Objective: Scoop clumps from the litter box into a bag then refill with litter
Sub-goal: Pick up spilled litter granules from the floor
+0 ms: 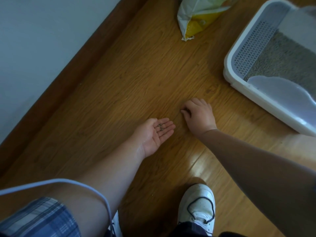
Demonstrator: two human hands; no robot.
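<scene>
Head view.

Litter box (229, 65): holds a level bed of grey litter. No clumps can be made out and no scoop is in view.

Bag (196, 19): yellow and white, crumpled, lying up-left of the litter box.

Stage, judged: late tidy-up, with stray pellets being gathered off the floor (136, 74).

Left hand (156, 132): down-left of the litter box, palm up, fingers straight and together, a few pellets (160, 127) resting on them.

Right hand (199, 113): nearer the litter box, knuckles up, fingertips curled to the floor. Whether they pinch a pellet cannot be told.
</scene>
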